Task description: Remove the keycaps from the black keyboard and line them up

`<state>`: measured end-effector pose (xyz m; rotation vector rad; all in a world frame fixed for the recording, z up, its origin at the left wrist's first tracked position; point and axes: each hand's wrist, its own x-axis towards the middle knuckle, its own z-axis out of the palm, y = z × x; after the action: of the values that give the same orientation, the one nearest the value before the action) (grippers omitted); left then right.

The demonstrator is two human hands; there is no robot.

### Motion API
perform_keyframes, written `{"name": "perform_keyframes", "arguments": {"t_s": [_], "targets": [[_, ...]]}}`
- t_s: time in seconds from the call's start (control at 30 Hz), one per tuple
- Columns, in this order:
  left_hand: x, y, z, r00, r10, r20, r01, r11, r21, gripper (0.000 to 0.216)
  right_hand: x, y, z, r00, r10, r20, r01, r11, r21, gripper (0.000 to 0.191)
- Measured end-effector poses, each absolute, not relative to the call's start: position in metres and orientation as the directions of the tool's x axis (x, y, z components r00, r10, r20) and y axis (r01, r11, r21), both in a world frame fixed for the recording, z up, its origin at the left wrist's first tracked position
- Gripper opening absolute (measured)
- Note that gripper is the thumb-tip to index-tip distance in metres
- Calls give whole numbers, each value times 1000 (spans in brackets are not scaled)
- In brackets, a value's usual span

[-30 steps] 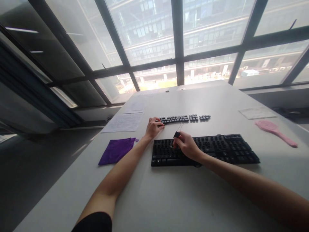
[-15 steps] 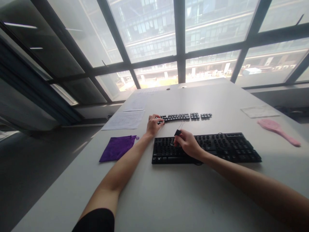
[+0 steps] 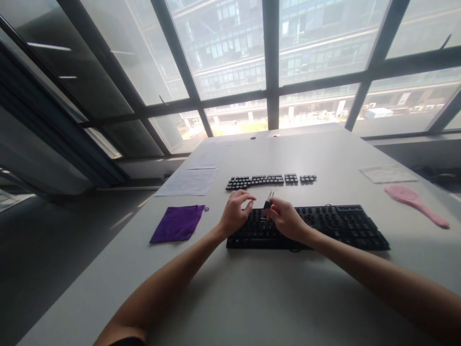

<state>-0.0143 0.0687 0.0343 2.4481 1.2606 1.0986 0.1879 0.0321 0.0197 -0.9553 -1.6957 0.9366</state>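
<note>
A black keyboard (image 3: 338, 226) lies across the table, with several keycaps off its upper rows. Over its left part, my right hand (image 3: 288, 220) is closed around a keycap puller (image 3: 268, 204), a small black grip with thin wire prongs pointing up and away. To the left of it, my left hand (image 3: 236, 211) hovers at the keyboard's upper left edge, thumb and index finger apart, nothing visible between them. Beyond both hands sit rows of loose black keycaps (image 3: 264, 180), lined up in a long group and two small blocks.
Left of the keyboard lies a purple drawstring pouch (image 3: 176, 224), with paper sheets (image 3: 190, 181) farther back. At right are a pink hairbrush (image 3: 414, 199) and a pale folded cloth (image 3: 387, 174). Large windows stand behind the white table (image 3: 259, 293).
My left hand has come back from the loose keycaps toward the keyboard and the puller. My right hand has shifted slightly to the right, still gripping the puller.
</note>
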Motion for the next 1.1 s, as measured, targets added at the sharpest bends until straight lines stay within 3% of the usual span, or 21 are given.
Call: {"name": "perform_keyframes", "arguments": {"t_s": [0.13,0.33,0.57,0.77,1.1], "targets": [[-2,37,23,452,772,446,579,-635,512,19,190,29,13,-299,873,386,232,458,-858,10],[-3,38,18,445,779,441,566,-627,536,19,188,25,12,-384,824,418,302,540,-786,14],[-5,30,30,629,704,330,530,-699,480,13,193,16,12,-461,741,488,345,656,-671,16],[-5,31,29,665,698,265,548,-698,460,10,195,15,11,-378,801,464,314,582,-750,13],[-1,30,18,608,725,323,562,-681,469,8,197,22,9,-242,862,444,301,502,-811,13]]}}
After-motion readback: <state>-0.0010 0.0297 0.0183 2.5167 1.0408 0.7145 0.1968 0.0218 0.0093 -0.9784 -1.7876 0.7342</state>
